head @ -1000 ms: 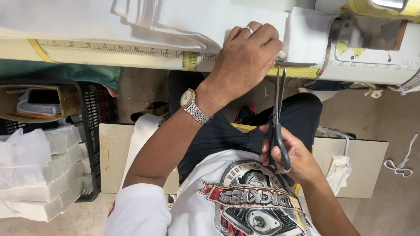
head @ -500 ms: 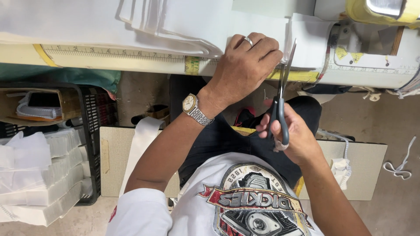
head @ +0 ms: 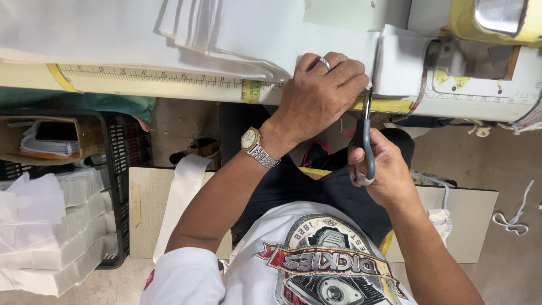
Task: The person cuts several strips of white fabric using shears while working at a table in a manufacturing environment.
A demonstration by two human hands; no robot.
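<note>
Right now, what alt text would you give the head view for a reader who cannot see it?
Seen from above, a seated person's left hand presses white fabric at the edge of a sewing table, while the right hand holds dark-handled scissors pointing up at the fabric edge. Stacks of folded white cloth sit at lower left by a black crate.

Place: sewing workshop | signs: sewing machine [head: 480, 62], ruler-edged table [head: 169, 79], white fabric [head: 141, 28], stacked cut pieces [head: 45, 237]
</note>
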